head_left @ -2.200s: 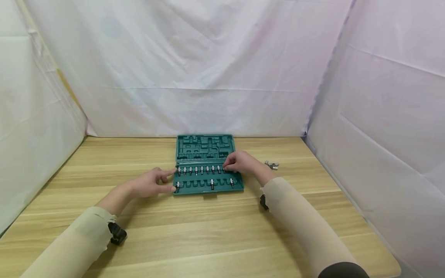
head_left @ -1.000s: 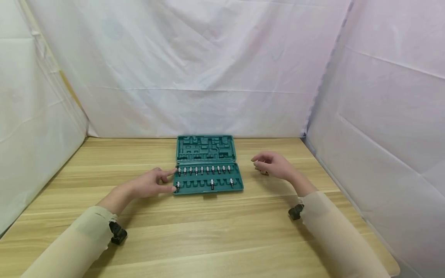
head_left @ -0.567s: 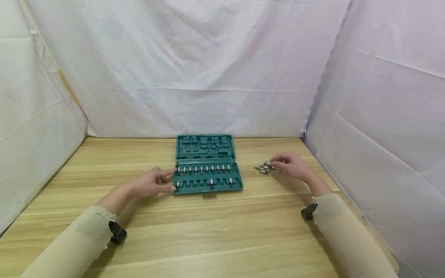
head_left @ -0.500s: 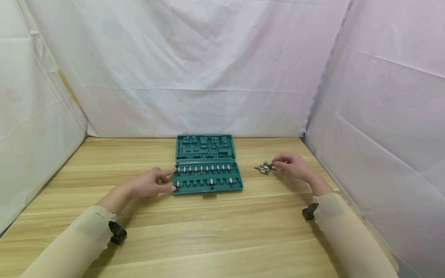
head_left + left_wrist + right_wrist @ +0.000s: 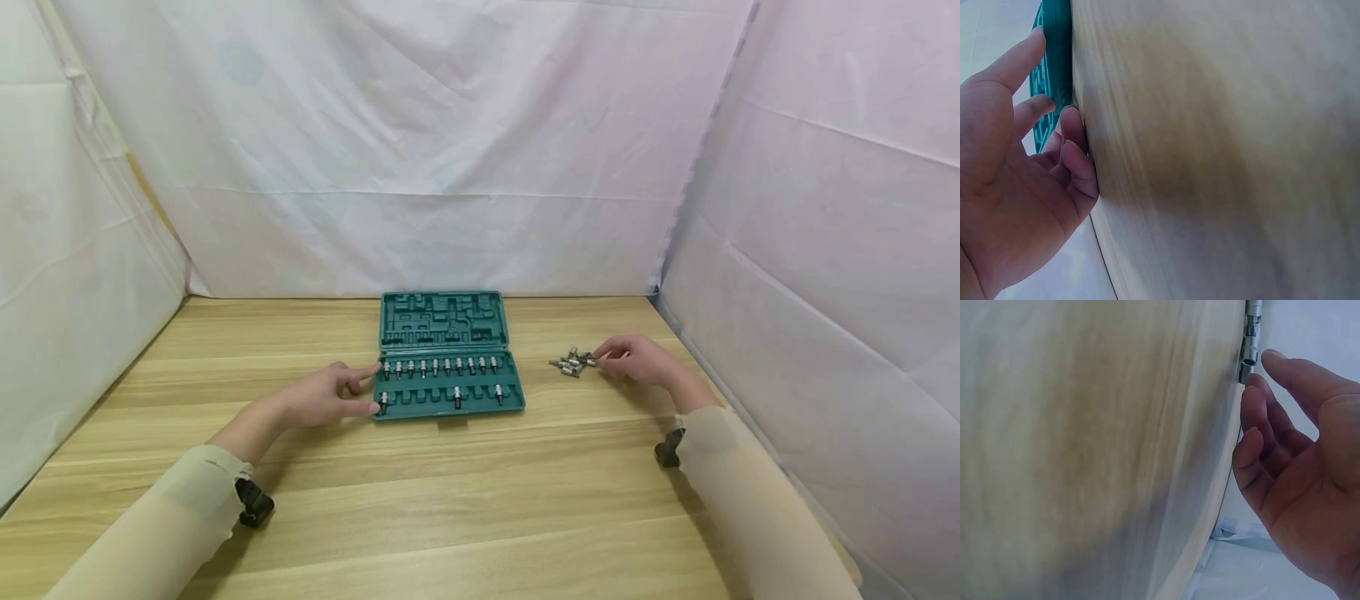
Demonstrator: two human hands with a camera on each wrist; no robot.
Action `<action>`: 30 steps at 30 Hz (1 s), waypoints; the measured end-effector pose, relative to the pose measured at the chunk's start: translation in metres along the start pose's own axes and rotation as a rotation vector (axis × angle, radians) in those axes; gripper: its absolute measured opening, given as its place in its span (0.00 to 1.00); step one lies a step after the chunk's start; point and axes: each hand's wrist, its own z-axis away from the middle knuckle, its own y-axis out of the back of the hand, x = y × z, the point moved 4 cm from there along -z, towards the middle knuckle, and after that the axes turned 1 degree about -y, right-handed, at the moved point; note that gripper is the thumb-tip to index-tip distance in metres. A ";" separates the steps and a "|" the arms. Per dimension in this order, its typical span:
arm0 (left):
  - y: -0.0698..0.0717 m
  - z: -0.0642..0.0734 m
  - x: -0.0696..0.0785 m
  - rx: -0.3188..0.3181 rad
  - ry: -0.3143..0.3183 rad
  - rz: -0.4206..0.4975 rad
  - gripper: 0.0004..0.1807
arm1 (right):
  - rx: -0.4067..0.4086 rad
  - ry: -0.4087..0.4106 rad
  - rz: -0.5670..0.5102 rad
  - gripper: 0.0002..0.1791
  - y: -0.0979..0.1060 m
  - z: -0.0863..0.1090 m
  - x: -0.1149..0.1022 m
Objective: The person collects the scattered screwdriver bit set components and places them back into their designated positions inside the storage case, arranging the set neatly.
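A green bit socket case (image 5: 420,408) lies unfolded on the table in the head view. A full-looking upper row of bit sockets (image 5: 447,366) sits in its tray, with 3 more spread along the lower row. My left hand (image 5: 318,395) rests at the case's left edge, thumb and index finger extended against it; the left wrist view shows the other fingers loosely bent beside the case (image 5: 1057,56). To the right, a small pile of loose bit sockets (image 5: 573,362) lies on the wood. My right hand (image 5: 637,360) is at the pile's right side, thumb and fingers parted around a gap.
The wooden table (image 5: 450,508) carries the case near its back edge. White cloth (image 5: 435,150) hangs behind and along both sides. The case's lid (image 5: 442,319) lies folded back, its moulded recesses facing up.
The right hand has left the upper row's right end, where a bit socket now sits, and moved right past the loose pile, which now lies spread closer to the case. The left hand stays put.
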 end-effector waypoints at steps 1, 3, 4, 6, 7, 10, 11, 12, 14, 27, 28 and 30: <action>0.000 0.000 -0.001 0.000 0.002 -0.002 0.47 | -0.010 0.004 0.006 0.14 0.000 -0.001 -0.001; -0.001 -0.001 -0.002 0.001 0.010 -0.002 0.48 | -0.018 -0.008 0.011 0.14 -0.001 -0.002 0.000; -0.001 -0.001 -0.002 0.002 0.009 -0.004 0.48 | -0.019 -0.016 0.015 0.13 -0.001 -0.003 0.000; 0.000 -0.001 -0.003 0.000 0.002 -0.005 0.48 | -0.021 -0.029 0.025 0.13 -0.001 -0.004 0.002; 0.000 -0.001 -0.003 0.002 0.003 -0.003 0.47 | -0.020 -0.035 0.030 0.13 -0.001 -0.004 0.002; 0.000 -0.001 -0.002 0.005 -0.002 0.001 0.47 | -0.010 -0.051 0.038 0.13 -0.001 -0.004 0.004; 0.000 -0.001 -0.002 0.005 -0.005 0.004 0.47 | -0.009 -0.052 0.039 0.13 -0.001 -0.004 0.005; 0.000 -0.001 -0.001 0.006 -0.008 0.005 0.47 | -0.008 -0.054 0.040 0.13 -0.001 -0.004 0.005; 0.000 -0.001 -0.001 0.009 -0.009 0.009 0.47 | -0.009 -0.060 0.043 0.13 -0.001 -0.004 0.006; 0.000 -0.001 -0.003 0.006 -0.006 -0.018 0.47 | -0.007 -0.067 0.097 0.13 -0.002 -0.004 0.001; 0.000 -0.001 -0.003 0.006 -0.007 -0.018 0.47 | -0.001 -0.063 0.092 0.13 -0.002 -0.004 0.001; 0.000 -0.002 -0.003 0.006 0.000 -0.016 0.47 | 0.022 -0.064 0.080 0.12 -0.002 -0.004 0.002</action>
